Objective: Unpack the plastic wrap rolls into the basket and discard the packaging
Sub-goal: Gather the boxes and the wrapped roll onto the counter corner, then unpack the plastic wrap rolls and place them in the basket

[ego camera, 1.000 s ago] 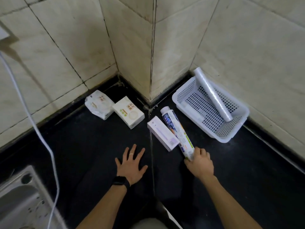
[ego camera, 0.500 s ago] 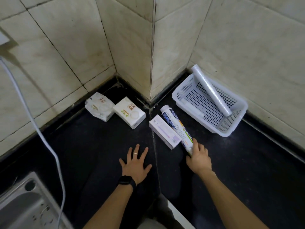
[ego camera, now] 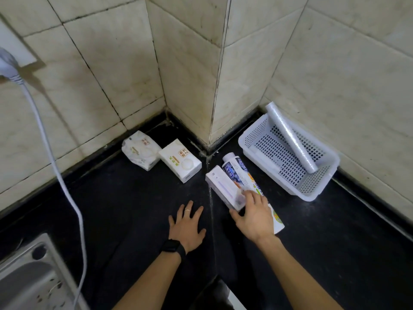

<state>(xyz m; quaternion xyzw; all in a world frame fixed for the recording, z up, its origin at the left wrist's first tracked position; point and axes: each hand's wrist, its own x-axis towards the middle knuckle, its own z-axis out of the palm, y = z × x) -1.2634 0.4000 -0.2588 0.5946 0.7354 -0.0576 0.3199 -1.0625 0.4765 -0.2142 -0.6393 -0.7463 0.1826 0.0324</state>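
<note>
I see open counter (ego camera: 335, 253) lower right; left hand (ego camera: 186, 227) flat, right hand (ego camera: 253, 219) spread over one box (ego camera: 221, 186), one wrapped roll (ego camera: 240, 173); one bare roll (ego camera: 290, 139) in basket (ego camera: 312, 195).

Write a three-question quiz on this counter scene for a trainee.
1. True or false: the left hand lies flat on the counter.
2. Pick one. The bare roll is: A) leaning in the basket, with its top end above the rim; B) flat on the counter; C) standing upright.
3. Fill in: the printed roll, by the right hand, lies between the box and the ____.

Key: 1 true; 2 A; 3 basket.
</note>
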